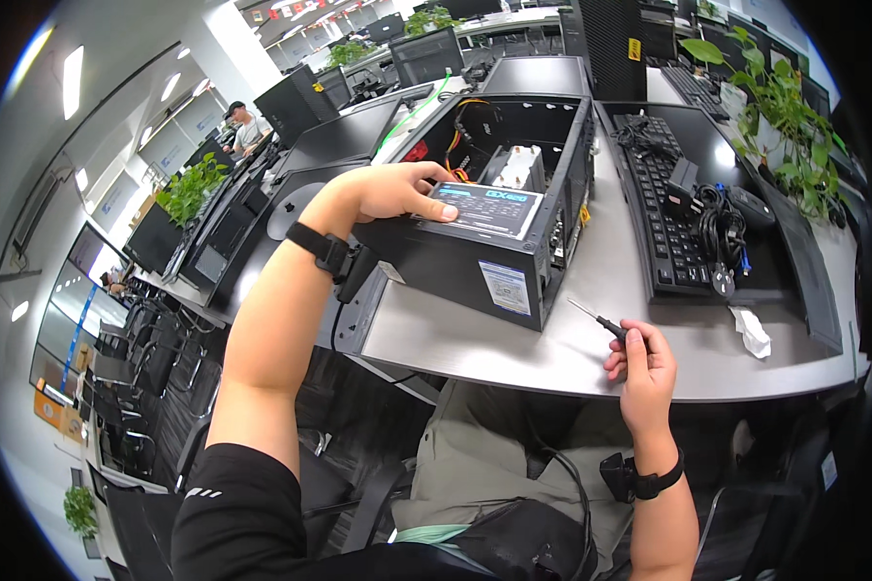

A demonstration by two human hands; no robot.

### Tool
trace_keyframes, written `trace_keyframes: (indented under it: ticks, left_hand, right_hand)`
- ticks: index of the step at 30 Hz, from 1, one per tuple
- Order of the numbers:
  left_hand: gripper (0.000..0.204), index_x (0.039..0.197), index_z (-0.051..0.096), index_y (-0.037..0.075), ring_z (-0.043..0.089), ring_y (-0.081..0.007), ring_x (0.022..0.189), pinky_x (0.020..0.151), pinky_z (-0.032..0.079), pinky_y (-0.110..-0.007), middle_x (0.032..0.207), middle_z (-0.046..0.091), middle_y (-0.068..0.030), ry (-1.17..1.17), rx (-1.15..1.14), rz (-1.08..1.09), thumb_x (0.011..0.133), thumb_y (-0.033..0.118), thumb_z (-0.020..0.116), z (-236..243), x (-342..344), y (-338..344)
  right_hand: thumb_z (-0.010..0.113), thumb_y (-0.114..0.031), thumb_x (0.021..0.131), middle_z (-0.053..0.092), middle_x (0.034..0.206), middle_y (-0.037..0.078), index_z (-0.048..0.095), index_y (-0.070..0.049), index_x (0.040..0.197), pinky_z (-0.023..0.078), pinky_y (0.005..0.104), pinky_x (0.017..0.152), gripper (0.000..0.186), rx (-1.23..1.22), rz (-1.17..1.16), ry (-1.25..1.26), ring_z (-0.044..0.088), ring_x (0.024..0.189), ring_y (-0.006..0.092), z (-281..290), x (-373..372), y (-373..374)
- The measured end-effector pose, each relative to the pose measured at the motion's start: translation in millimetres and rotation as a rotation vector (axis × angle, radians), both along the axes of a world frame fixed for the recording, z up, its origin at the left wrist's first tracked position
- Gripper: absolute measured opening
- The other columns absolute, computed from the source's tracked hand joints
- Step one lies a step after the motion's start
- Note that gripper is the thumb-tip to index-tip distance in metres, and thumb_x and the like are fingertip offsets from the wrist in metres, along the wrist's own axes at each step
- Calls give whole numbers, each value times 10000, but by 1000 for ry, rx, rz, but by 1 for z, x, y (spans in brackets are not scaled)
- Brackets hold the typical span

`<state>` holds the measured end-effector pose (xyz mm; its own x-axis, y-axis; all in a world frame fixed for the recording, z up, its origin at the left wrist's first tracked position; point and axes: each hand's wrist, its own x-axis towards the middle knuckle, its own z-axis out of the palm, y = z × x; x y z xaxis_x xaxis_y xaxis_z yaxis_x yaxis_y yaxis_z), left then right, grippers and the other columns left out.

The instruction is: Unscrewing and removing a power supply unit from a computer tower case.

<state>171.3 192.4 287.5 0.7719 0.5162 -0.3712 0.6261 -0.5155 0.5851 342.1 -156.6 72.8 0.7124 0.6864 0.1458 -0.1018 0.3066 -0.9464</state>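
Note:
An opened black computer case (455,266) lies on its side on the desk in front of me. At its near end sits a power supply (484,209) with a printed label on top. My left hand (402,197) rests on the left part of that power supply, thumb lying over the label; its other fingers bend over the edge and are partly hidden. Inside the case, colored cables (452,155) run beside a pale metal part (519,168). To the right of the case, my right hand (641,363) holds a screwdriver (606,325) by its dark handle, the shaft pointing up and left.
At the right, a black keyboard (661,213), a mouse (752,205) and coiled cables (715,232) lie on a dark panel. A crumpled tissue (751,332) is near the desk's front edge (688,387). Monitors, a potted plant (790,136) and a seated person (249,128) are farther off.

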Motion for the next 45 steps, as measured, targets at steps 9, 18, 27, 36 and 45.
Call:
trace_keyframes:
  ticks: [9, 18, 27, 36, 45]
  left_hand:
    - [716, 1498, 463, 42, 664, -200, 1147, 980, 541, -350, 1301, 700, -161, -63, -216, 36, 939, 289, 835, 2, 0, -3]
    - [684, 1477, 511, 17, 638, -175, 1129, 992, 483, -320, 1239, 706, -141, -52, 55, -4, 976, 406, 764, -3, 1, -20]
    - [918, 1333, 612, -113, 635, -351, 1223, 1072, 475, -421, 1309, 647, -293, -252, 581, 34, 872, 675, 716, -25, 24, -85]
    - [1033, 1352, 610, -125, 580, -407, 1298, 1113, 446, -459, 1324, 646, -298, -179, 581, 28, 814, 751, 711, -21, 38, -106]
    - [1121, 1393, 589, -117, 596, -403, 1318, 1119, 459, -457, 1346, 640, -307, -218, 550, 107, 745, 783, 750, -27, 36, -106]
  right_hand:
    - [577, -174, 1110, 681, 939, 89, 663, 47, 1231, 514, 228, 638, 266, -34, -15, -12, 646, 741, 91, 4, -2, -1]
    - [653, -129, 1059, 696, 930, 65, 665, 43, 1218, 544, 241, 641, 235, -63, -23, -48, 671, 758, 90, 7, -4, 4]
    - [667, -85, 1043, 676, 913, 52, 666, 46, 1206, 531, 232, 624, 209, -58, -47, -123, 660, 744, 77, 7, -7, 4]
    - [673, -71, 1039, 670, 957, 47, 666, 48, 1215, 521, 218, 632, 212, -81, -45, -96, 654, 761, 72, 8, -9, 3]
    - [675, -50, 1035, 668, 982, 55, 665, 46, 1233, 525, 218, 662, 221, -81, -47, -137, 658, 792, 82, 7, -11, 3]
